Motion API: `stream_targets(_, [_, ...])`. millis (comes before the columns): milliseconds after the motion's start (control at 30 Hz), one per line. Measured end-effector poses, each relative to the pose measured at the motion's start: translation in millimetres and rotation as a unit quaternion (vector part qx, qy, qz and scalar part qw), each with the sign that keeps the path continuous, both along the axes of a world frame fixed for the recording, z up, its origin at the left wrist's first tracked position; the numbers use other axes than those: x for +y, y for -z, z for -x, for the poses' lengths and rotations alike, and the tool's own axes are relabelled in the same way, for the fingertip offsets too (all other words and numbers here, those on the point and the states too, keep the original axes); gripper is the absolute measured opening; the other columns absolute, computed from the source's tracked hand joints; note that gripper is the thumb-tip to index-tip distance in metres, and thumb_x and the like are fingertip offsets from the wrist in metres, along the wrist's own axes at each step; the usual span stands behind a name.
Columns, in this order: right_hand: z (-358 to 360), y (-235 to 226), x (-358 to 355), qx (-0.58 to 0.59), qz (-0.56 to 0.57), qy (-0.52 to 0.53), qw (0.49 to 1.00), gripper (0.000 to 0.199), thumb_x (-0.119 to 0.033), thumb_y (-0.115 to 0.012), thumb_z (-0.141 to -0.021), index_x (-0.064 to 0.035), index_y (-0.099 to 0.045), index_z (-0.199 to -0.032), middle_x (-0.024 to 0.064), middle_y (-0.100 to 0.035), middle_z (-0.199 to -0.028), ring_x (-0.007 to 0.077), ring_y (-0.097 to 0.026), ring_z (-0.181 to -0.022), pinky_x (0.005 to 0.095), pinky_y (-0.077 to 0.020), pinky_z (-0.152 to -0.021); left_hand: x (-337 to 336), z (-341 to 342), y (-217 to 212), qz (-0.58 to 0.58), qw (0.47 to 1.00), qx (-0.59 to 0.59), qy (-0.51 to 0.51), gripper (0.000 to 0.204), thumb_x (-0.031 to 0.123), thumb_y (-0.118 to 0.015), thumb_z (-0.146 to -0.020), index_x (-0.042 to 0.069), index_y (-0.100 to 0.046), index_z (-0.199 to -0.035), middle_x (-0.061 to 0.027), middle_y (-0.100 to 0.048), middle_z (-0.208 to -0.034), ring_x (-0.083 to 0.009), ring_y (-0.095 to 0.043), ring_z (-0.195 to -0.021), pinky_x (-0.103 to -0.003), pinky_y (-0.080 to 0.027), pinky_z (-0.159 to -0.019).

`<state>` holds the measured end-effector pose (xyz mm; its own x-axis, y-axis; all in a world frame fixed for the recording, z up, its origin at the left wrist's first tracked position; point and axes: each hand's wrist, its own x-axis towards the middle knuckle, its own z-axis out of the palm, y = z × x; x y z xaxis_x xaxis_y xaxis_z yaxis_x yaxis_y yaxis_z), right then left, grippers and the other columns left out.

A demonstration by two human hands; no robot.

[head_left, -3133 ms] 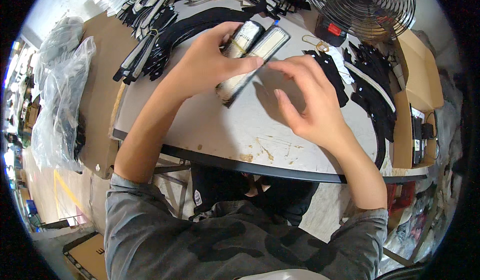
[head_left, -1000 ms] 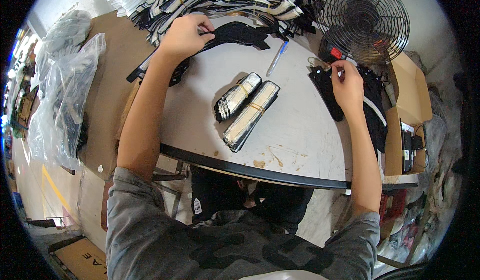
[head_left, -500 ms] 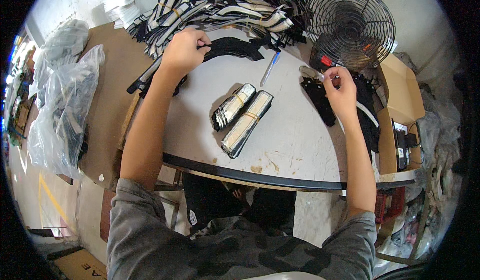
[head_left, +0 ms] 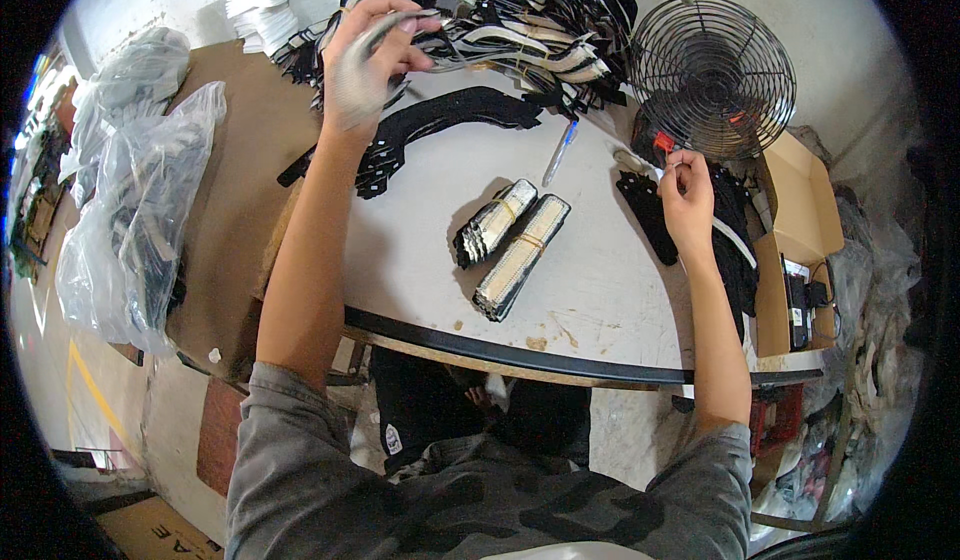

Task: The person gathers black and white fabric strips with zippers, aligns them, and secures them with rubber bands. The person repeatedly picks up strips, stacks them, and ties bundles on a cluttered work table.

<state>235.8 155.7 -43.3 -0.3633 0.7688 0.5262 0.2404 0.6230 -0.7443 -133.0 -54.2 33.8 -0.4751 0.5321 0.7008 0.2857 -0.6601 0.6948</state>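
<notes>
My left hand (head_left: 355,75), partly smeared by motion, is over the near edge of a heap of black and white strips (head_left: 540,45). Its fingers are apart, and I make out nothing held in them. Flat black curved pieces (head_left: 450,110) lie fanned on the table just below it. On the right, my right hand (head_left: 688,205) is closed in a pinch beside black fabric pieces (head_left: 735,250); what it grips is too small to make out. Between my hands lie two banded bundles of strips, a shorter one (head_left: 495,222) and a longer one (head_left: 522,258).
A pen (head_left: 560,152) lies above the bundles. A black wire-cage fan (head_left: 712,78) stands at the back right, near an open cardboard box (head_left: 775,295) holding dark items. Clear plastic bags (head_left: 135,230) rest at left on brown board (head_left: 240,130). The table's dark edge (head_left: 520,354) runs before me.
My left hand has left the black curved pieces and moved up to the heap. My right hand has stayed nearly in place, still pinched. The whole view has shifted slightly.
</notes>
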Motion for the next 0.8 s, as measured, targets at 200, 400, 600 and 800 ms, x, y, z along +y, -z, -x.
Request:
stream_targets(200, [35.1,-39.8,-40.7,0.015,0.028,-0.126,0.992,0.013,-0.004,-0.052,-0.11,-0.0012,-0.063,-0.118,0.0011,-0.066,-0.088,0.0074,-0.061,-0.083,0.0239,-0.0464,-0.072,-3.5,4.8,-2.0,0.102,0.956,-0.098,0.256,0.052,0.042,-0.038,-0.114,0.0,-0.062,-0.132,-0.0249,-0.07,-0.131,-0.025,-0.076,-0.086,-0.037,-0.065,-0.085])
stream_targets(400, [123.1,-91.6,-58.0,0.015,-0.087,-0.231,0.969,0.022,-0.004,-0.055,-0.106,0.0001,-0.075,-0.113,0.0046,-0.071,-0.087,0.0101,-0.064,-0.079,0.0266,-0.0521,-0.073,-4.1,7.2,2.2,0.205,0.945,-0.021,0.253,0.033,0.016,-0.071,-0.102,0.001,-0.064,-0.13,-0.0134,-0.074,-0.115,-0.0116,-0.071,-0.075,-0.024,-0.061,-0.063])
stream_targets(600, [189.7,-105.0,-41.7,0.014,-0.087,-0.312,0.946,0.021,-0.016,-0.065,-0.102,-0.0021,-0.079,-0.111,0.0011,-0.069,-0.078,0.0084,-0.059,-0.072,0.0266,-0.0471,-0.065,-7.0,1.6,-5.6,0.263,0.945,0.022,0.193,0.035,0.016,-0.072,-0.102,0.005,-0.064,-0.134,-0.0091,-0.076,-0.117,-0.0066,-0.063,-0.066,-0.02,-0.05,-0.05])
stream_targets(800, [200.2,-79.4,-19.1,-0.095,-0.06,-0.345,0.932,0.024,-0.024,-0.074,-0.099,0.0005,-0.077,-0.099,-0.0035,-0.065,-0.076,0.0063,-0.054,-0.069,0.0265,-0.0448,-0.062,-10.3,9.8,-2.6,0.284,0.954,0.053,0.078,0.042,0.023,-0.075,-0.1,0.007,-0.064,-0.137,-0.0074,-0.078,-0.114,-0.006,-0.062,-0.065,-0.02,-0.048,-0.053])
